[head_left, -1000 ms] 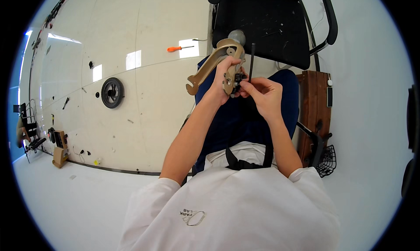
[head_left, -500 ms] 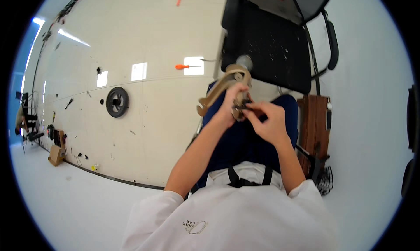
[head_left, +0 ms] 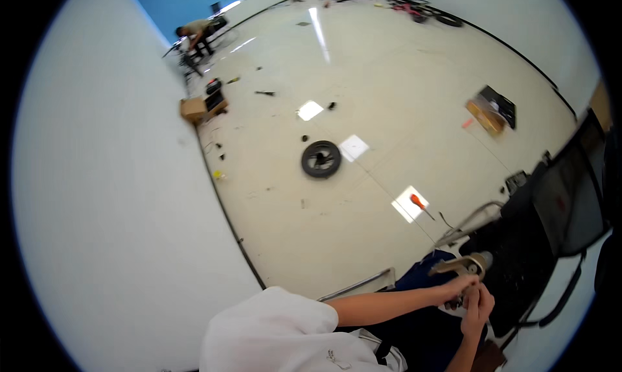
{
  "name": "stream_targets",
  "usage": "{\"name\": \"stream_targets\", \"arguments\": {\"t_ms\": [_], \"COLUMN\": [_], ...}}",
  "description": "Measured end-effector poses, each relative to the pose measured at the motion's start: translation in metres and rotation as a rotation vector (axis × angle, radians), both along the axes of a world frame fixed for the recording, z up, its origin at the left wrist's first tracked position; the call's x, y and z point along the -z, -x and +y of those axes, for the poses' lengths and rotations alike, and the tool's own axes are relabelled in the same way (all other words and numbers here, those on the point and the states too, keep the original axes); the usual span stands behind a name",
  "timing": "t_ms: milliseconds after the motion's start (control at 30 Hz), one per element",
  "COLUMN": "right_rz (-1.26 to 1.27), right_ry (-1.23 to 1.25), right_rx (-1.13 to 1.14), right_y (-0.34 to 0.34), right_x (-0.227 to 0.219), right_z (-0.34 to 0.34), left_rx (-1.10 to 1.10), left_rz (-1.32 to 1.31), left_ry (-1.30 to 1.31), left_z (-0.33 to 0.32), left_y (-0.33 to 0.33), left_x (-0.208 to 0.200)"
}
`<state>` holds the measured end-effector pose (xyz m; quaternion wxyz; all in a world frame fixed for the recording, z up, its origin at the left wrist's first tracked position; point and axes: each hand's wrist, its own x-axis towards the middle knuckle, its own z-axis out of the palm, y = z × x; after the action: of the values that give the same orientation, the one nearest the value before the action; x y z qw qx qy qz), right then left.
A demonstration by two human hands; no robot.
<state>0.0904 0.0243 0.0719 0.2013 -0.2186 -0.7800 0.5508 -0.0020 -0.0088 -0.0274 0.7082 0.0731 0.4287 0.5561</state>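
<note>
A bronze-coloured curved metal bracket (head_left: pixel 453 265), with a rounded joint and a greyish cylindrical end, is held above my lap beside the black chair seat (head_left: pixel 512 258). My left hand (head_left: pixel 459 288) is closed around its lower part. Close against it, my right hand (head_left: pixel 478 306) has its fingers pinched together at the bracket's near end. What sits between those fingertips is hidden, and the view is slightly blurred. Dark blue trousers (head_left: pixel 414 276) show under the bracket.
On the pale floor lie a black wheel (head_left: pixel 321 172) and an orange-handled screwdriver (head_left: pixel 416 201). An open case (head_left: pixel 497 103) stands near a yellowish box (head_left: pixel 486 117). Cardboard boxes (head_left: pixel 192 110) are by the left wall. Another person (head_left: pixel 196 32) bends over at the far left.
The view has swung left and upward, so my hands and the bracket now appear at lower right. Both hands stay together at the bracket. The far wall and more floor have come into view.
</note>
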Motion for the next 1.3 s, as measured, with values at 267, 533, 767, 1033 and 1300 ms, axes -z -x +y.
{"name": "stream_targets", "arguments": {"t_ms": [267, 533, 767, 1033, 1300], "right_rz": [0.080, 0.200, 0.224, 0.168, -0.084], "right_ry": [-0.196, -0.398, -0.684, -0.681, 0.318], "right_rx": [-0.074, 0.164, -0.171, 0.109, 0.394], "right_y": [0.011, 0.000, -0.020, -0.051, -0.094], "right_x": [0.007, 0.023, 0.042, 0.028, 0.112], "right_z": [0.010, -0.014, -0.036, -0.042, -0.029], "left_rx": [-0.192, -0.075, -0.037, 0.022, 0.131], "left_rz": [0.051, -0.077, -0.178, -0.210, -0.244], "left_ry": [-0.230, -0.093, 0.006, 0.038, 0.063], "left_z": [0.002, 0.012, 0.015, 0.017, 0.012], "left_y": [0.000, -0.005, 0.014, 0.025, 0.029], "left_x": [0.059, 0.050, 0.005, 0.018, 0.007]}}
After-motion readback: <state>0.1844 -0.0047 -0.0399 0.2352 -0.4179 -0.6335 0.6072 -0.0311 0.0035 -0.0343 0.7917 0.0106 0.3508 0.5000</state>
